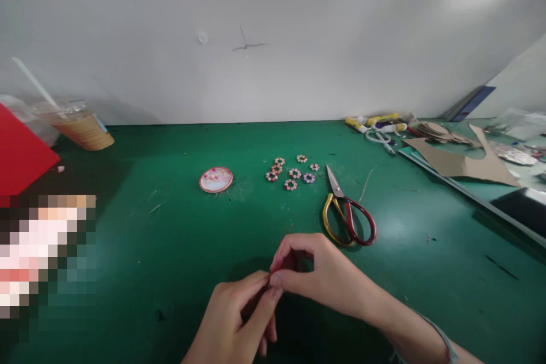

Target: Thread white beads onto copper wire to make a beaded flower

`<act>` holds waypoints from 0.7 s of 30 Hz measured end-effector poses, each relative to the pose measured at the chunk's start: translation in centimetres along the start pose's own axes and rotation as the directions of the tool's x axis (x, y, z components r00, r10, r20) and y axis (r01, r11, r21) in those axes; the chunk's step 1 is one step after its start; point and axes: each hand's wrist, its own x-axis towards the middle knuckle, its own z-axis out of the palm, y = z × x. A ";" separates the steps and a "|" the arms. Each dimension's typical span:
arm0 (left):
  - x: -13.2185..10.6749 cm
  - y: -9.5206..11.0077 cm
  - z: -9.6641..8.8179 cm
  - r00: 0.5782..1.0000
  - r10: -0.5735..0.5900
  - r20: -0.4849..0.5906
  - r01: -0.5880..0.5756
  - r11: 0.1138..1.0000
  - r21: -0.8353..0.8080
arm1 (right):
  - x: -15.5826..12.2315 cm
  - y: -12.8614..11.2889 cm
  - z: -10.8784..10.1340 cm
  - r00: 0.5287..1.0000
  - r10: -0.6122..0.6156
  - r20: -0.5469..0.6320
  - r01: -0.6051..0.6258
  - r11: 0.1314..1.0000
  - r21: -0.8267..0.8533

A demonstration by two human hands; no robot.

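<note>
My left hand (pixel 241 310) and my right hand (pixel 318 270) meet at the front middle of the table, fingertips touching. Each pinches thumb against finger on something tiny and reddish, mostly hidden by the fingertips. Faint thin strands stick up just above my right hand. Beyond the hands lie several small bead rings (pixel 294 173) in pink, white, red, orange and purple. To their left is a round red-rimmed dish (pixel 216 180) with tiny beads in it. Scissors (pixel 341 205), with one yellowish and one dark red handle, lie right of the rings, blades slightly apart.
A plastic cup with a straw (pixel 81 128) leans at the back left, near a red panel (pixel 21 153). Yellow-and-white tubes (pixel 384 120), a white cable (pixel 379 137) and cut cardboard (pixel 464 156) lie at the back right. A grey wall (pixel 273 79) borders the green table (pixel 140 250).
</note>
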 end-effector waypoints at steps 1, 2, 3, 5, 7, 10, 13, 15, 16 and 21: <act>-0.1 0.0 0.0 0.999 0.033 -0.003 -0.033 0.998 0.047 | -0.1 -0.1 0.0 1.000 -0.008 -0.013 0.008 1.000 -0.013; -0.2 -0.1 0.0 0.997 0.073 -0.009 -0.072 0.993 0.095 | -0.2 -0.2 0.1 0.999 -0.017 -0.030 0.016 1.000 -0.024; -0.3 -0.1 0.1 0.993 0.113 -0.016 -0.110 0.984 0.142 | -0.3 -0.3 0.3 0.998 -0.030 -0.052 0.028 0.999 -0.033; -0.6 -0.3 0.1 0.983 0.182 -0.034 -0.171 0.962 0.212 | -0.5 -0.3 0.8 0.993 -0.060 -0.104 0.054 0.997 -0.058; -0.9 -0.5 0.2 0.970 0.236 -0.060 -0.215 0.945 0.245 | -0.8 -0.2 1.6 0.984 -0.073 -0.163 0.060 0.995 -0.083; -1.2 -0.6 0.2 0.947 0.312 -0.073 -0.284 0.923 0.261 | -1.1 0.0 2.5 0.968 -0.072 -0.241 0.049 0.994 -0.102; -1.2 -0.6 0.4 0.949 0.311 -0.062 -0.287 0.925 0.248 | -1.0 0.0 2.4 0.972 -0.059 -0.225 0.040 0.995 -0.086; -1.1 -0.4 0.5 0.969 0.239 -0.064 -0.223 0.955 0.194 | -0.7 0.0 1.8 0.987 -0.043 -0.152 0.035 0.998 -0.051; -1.0 -0.2 0.5 0.980 0.185 -0.065 -0.174 0.973 0.148 | -0.6 0.0 1.4 0.993 -0.041 -0.108 0.038 0.999 -0.034; -0.6 -0.2 0.5 0.998 -0.056 0.034 0.063 0.970 -0.235 | -0.3 0.2 0.3 0.991 -0.134 -0.020 0.135 0.991 0.012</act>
